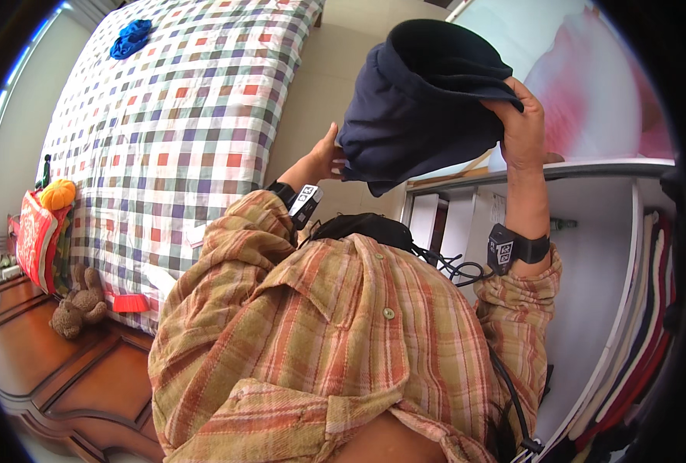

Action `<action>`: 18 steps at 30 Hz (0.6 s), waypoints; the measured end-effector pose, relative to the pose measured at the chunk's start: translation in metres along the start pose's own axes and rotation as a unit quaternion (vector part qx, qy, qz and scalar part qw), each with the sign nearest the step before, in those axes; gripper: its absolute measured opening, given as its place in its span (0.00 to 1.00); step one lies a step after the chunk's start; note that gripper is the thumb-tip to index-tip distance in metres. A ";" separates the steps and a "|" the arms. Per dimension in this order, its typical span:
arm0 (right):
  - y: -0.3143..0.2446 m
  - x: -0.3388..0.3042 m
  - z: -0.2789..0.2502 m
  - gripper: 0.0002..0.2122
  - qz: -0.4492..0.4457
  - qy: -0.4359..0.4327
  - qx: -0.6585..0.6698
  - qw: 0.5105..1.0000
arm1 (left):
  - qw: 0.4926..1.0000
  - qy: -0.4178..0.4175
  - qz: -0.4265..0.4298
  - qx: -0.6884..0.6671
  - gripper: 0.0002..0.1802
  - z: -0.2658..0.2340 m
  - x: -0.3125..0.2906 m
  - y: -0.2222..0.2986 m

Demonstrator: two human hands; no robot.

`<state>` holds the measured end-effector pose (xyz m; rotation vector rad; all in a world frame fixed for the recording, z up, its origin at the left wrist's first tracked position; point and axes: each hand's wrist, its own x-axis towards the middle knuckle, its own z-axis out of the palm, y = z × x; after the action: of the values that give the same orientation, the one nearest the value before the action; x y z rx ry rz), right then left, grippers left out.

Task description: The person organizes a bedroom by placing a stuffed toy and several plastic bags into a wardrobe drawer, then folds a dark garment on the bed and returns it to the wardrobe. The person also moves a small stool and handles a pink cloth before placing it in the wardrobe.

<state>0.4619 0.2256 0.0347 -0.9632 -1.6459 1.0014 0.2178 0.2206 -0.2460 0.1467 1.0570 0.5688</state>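
A dark navy garment (420, 123) hangs in front of me, its wide round opening facing up and its lower part falling in folds. Which kind of garment it is, I cannot make out. My right hand (525, 127) is closed on the rim at the right, thumb and fingers pinching the cloth. At the left side my left hand (326, 160) holds the garment's edge; its thumb points up and its fingers are partly hidden by the cloth. Both wrists carry straps with small boxes.
At left stands a bed with a checked sheet (196, 100), bearing a blue cloth (131, 38), a red cushion (37, 239), an orange pumpkin-shaped cushion (57, 194), a brown stuffed toy (82, 302) and a red brush (131, 303). An open wardrobe (589, 255) with hanging clothes (636, 347) is at right.
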 end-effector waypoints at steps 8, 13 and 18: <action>-0.008 -0.017 -0.039 0.02 -0.021 -0.017 -0.110 0.994 | 0.983 -0.076 0.143 -0.083 0.28 0.042 -0.001 0.035; -0.017 -0.025 -0.079 0.06 0.028 0.028 -0.263 0.964 | 0.960 -0.198 0.189 -0.065 0.28 0.043 -0.016 0.067; -0.017 -0.031 -0.095 0.08 0.029 0.148 -0.268 0.952 | 0.934 -0.194 0.297 0.031 0.22 0.050 -0.049 0.090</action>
<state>0.5581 0.2082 0.0616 -1.4490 -1.6648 0.4107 0.2100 0.2793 -0.1489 0.6251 0.6313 1.0044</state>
